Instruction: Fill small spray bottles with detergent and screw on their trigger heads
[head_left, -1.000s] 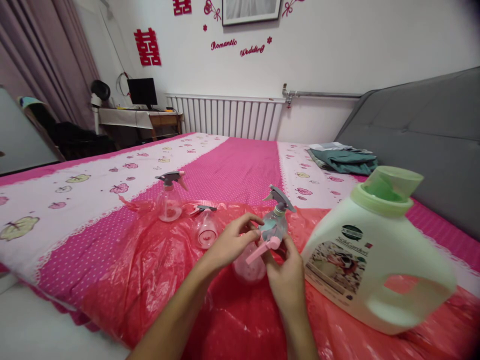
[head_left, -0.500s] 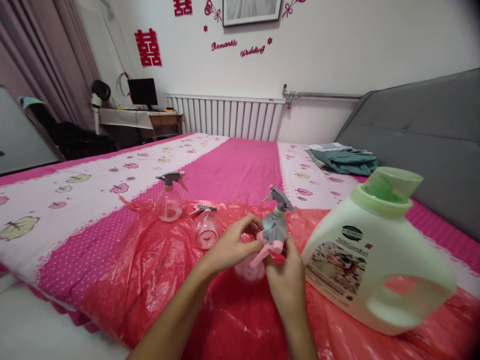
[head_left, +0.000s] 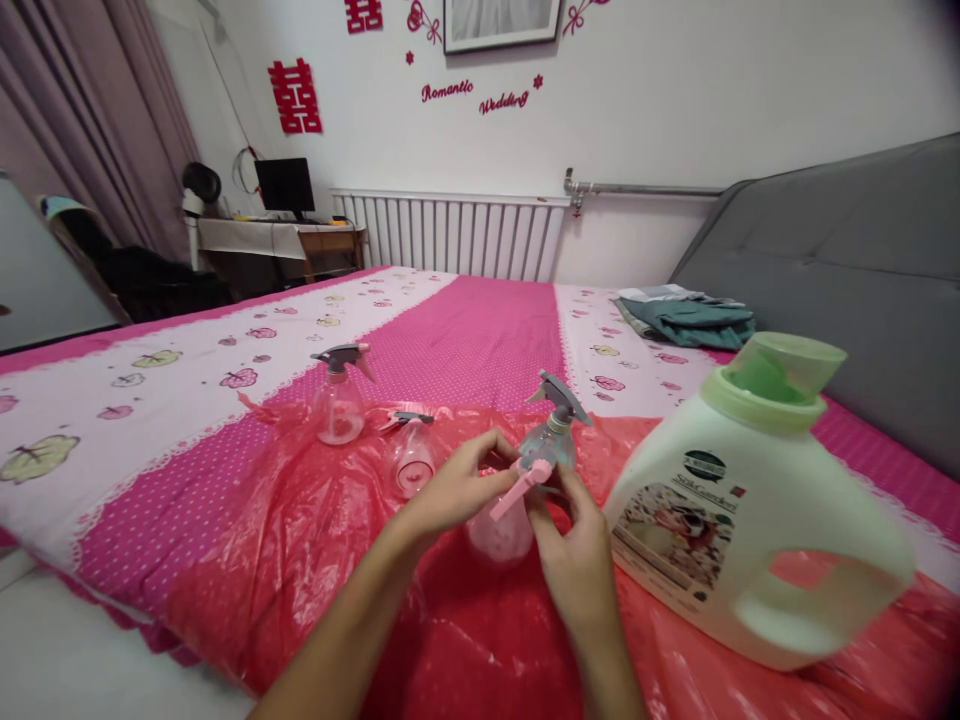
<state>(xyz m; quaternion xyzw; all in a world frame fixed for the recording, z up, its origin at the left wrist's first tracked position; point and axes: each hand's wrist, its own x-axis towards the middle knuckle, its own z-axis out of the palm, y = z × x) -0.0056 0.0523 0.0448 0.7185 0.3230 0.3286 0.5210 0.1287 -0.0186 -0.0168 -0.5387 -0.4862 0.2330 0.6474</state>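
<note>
A small clear spray bottle (head_left: 499, 532) stands on the red plastic sheet in front of me, its spray head (head_left: 528, 482) showing a pink nozzle and trigger. My left hand (head_left: 472, 485) is closed about the head's left side. From the right, my right hand (head_left: 571, 535) pinches the same head with thumb and fingers. Fingers partly hide the bottle's neck, so I cannot tell whether the head is seated on it. Right behind stands another spray bottle (head_left: 556, 425) with a grey head and bluish liquid.
Two more spray bottles, one farther back (head_left: 339, 405) and one nearer (head_left: 412, 465), stand to the left. A large detergent jug (head_left: 757, 540) with a green cap is close on the right. Under everything lies red plastic sheeting (head_left: 300, 560) over the bed. Folded clothes (head_left: 686, 318) lie farther back.
The spray head has turned between my hands, its pink nozzle shifting left and up. My right fingers have loosened slightly, and more of the bottle's body shows.
</note>
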